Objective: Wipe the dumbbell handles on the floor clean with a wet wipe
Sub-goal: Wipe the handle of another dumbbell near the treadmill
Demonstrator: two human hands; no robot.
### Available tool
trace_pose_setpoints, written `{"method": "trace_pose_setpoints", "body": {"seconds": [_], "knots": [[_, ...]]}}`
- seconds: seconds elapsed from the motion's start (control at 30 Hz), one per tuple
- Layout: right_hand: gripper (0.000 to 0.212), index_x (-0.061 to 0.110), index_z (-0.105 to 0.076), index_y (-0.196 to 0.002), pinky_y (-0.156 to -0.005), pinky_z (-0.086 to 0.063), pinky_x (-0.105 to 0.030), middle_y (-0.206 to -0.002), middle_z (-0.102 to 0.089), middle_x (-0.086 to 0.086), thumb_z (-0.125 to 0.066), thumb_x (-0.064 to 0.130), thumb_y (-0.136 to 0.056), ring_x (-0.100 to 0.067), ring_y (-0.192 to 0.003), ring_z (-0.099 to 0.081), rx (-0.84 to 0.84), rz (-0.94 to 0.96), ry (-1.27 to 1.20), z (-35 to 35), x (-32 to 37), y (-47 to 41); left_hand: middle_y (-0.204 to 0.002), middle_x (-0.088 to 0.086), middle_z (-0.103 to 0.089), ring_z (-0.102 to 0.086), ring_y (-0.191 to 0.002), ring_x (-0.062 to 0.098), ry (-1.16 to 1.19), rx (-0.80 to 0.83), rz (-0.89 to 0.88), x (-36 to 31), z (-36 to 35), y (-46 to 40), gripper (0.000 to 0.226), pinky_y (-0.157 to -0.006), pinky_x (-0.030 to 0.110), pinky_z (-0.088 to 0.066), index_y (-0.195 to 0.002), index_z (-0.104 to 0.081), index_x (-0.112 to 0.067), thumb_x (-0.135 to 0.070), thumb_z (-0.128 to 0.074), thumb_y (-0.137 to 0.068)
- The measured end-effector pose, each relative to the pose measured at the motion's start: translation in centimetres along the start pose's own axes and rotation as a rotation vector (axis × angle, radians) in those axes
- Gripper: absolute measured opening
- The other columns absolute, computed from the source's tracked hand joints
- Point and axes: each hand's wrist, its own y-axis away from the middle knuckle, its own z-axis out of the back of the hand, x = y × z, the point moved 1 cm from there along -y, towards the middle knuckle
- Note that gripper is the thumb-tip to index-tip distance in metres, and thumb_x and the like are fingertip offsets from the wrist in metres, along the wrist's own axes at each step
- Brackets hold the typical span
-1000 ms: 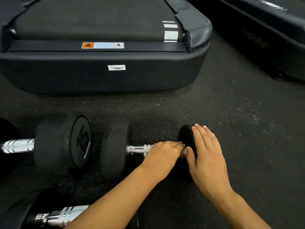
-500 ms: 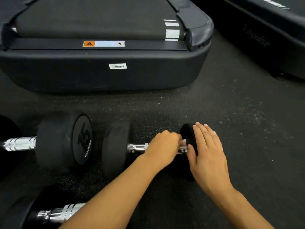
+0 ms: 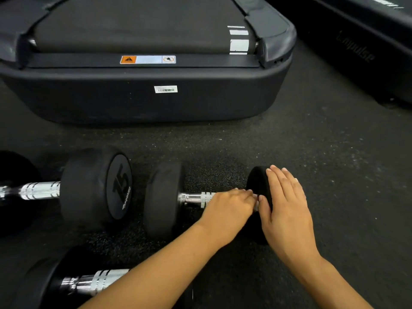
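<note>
Presently we found the left hand (image 3: 227, 208) curled over the chrome handle (image 3: 196, 199) of the middle dumbbell (image 3: 165, 199), at its right end; a sliver of white showed at the fingertips, though we could not tell if it was the wipe. We noted the right hand (image 3: 287, 210) lying flat, fingers straight and together, against the right weight head (image 3: 256, 181). That dumbbell lay on the rubber floor (image 3: 312, 152) before a treadmill (image 3: 156, 101), beside a dumbbell marked 15 (image 3: 95, 188).

The left hand (image 3: 227, 208), fingers curled over the chrome handle (image 3: 196, 198), now sits hard against the right-hand weight (image 3: 256, 184) (a second ago it covered the bar slightly further left), with its knuckles lower and flatter.
</note>
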Motion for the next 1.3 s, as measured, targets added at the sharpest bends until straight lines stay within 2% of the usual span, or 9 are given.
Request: {"method": "trace_pose_setpoints", "body": {"seconds": [0.03, 0.13, 0.3, 0.5, 0.73, 0.97, 1.07, 1.17, 1.3], "knots": [[0.054, 0.001, -0.042, -0.133, -0.111, -0.014, -0.032, -0.139, -0.044, -0.013, -0.032, 0.029, -0.088, -0.025, -0.133, -0.03, -0.005, -0.003, 0.001, 0.0, 0.0, 0.0, -0.082, 0.007, -0.073, -0.07, -0.07, 0.021, 0.002, -0.005, -0.001, -0.2, 0.1, -0.5, 0.011, -0.054, 0.029, -0.056, -0.081, -0.072, -0.01, -0.016, -0.068, -0.074], [0.054, 0.001, -0.042, -0.133, -0.112, -0.014, -0.032, -0.139, -0.044, -0.012, -0.031, 0.029, -0.088, -0.026, -0.134, -0.031, -0.001, -0.012, 0.008, 0.0, 0.0, -0.1, -0.083, 0.009, -0.07, -0.066, -0.075, 0.03, 0.074, 0.112, 0.19, -0.1, 1.2, -1.6, 0.04, -0.059, 0.034, -0.049, -0.086, -0.068, -0.012, -0.033, -0.034, -0.09], [0.056, 0.002, -0.04, -0.135, -0.112, -0.016, -0.035, -0.141, -0.042, -0.011, -0.029, 0.03, -0.088, -0.025, -0.134, -0.03, 0.022, 0.001, 0.029, 0.1, 0.0, -0.1, -0.092, 0.015, -0.064, -0.06, -0.089, 0.031, 0.279, 0.483, 0.488, 1.7, 2.2, -3.8, 0.03, -0.075, 0.034, -0.046, -0.093, -0.068, -0.015, -0.037, -0.047, -0.094], [0.056, 0.001, -0.042, -0.134, -0.111, -0.014, -0.033, -0.139, -0.044, -0.012, -0.031, 0.03, -0.087, -0.026, -0.133, -0.032, 0.026, 0.013, 0.02, 0.1, -0.1, -0.1, -0.094, 0.005, -0.067, -0.062, -0.09, 0.029, 0.065, 0.29, 0.344, 0.1, 2.4, -1.6, 0.016, -0.076, 0.038, -0.048, -0.099, -0.064, -0.022, -0.027, -0.051, -0.092], [0.054, 0.0, -0.043, -0.132, -0.111, -0.014, -0.033, -0.138, -0.045, -0.013, -0.032, 0.028, -0.088, -0.027, -0.132, -0.034, 0.012, 0.015, 0.023, 0.1, 0.0, -0.2, -0.094, 0.013, -0.064, -0.06, -0.09, 0.031, 0.192, 0.417, 0.453, 1.3, 2.0, -3.3, 0.033, -0.077, 0.037, -0.047, -0.099, -0.067, -0.017, -0.04, -0.043, -0.096], [0.055, 0.001, -0.042, -0.133, -0.111, -0.012, -0.031, -0.139, -0.044, -0.012, -0.032, 0.03, -0.087, -0.026, -0.133, -0.031, 0.02, 0.015, 0.009, 0.1, -0.2, -0.2, -0.095, 0.003, -0.07, -0.066, -0.089, 0.026, 0.219, 0.176, 0.184, 0.6, 1.3, -0.5, 0.041, -0.074, 0.04, -0.053, -0.096, -0.068, -0.017, -0.042, -0.038, -0.085], [0.056, 0.003, -0.04, -0.135, -0.112, -0.014, -0.031, -0.141, -0.042, -0.011, -0.032, 0.032, -0.088, -0.024, -0.135, -0.029, 0.02, 0.019, -0.005, 0.2, -0.2, 0.0, -0.1, 0.007, -0.071, -0.069, -0.091, 0.022, 0.125, 0.062, -0.019, 1.7, 1.1, 0.9, 0.025, -0.068, 0.038, -0.058, -0.096, -0.071, -0.008, -0.018, -0.067, -0.074], [0.053, 0.003, -0.04, -0.135, -0.111, -0.02, -0.036, -0.141, -0.042, -0.012, -0.038, 0.027, -0.088, -0.025, -0.135, -0.03, 0.012, 0.002, -0.008, 0.1, 0.0, 0.0, -0.095, 0.012, -0.072, -0.07, -0.085, 0.022, 0.052, 0.024, -0.105, 0.9, 0.2, 0.5, 0.032, -0.067, 0.034, -0.058, -0.09, -0.071, -0.002, -0.008, -0.084, -0.062], [0.052, 0.003, -0.039, -0.135, -0.111, -0.018, -0.034, -0.142, -0.041, -0.012, -0.043, 0.024, -0.087, -0.025, -0.135, -0.029, 0.01, 0.001, -0.012, 0.2, -0.1, 0.0, -0.096, 0.014, -0.071, -0.069, -0.087, 0.023, -0.011, -0.044, -0.228, 1.0, 0.3, 0.6, 0.021, -0.075, 0.032, -0.057, -0.094, -0.071, 0.0, -0.004, -0.065, -0.074]]}}
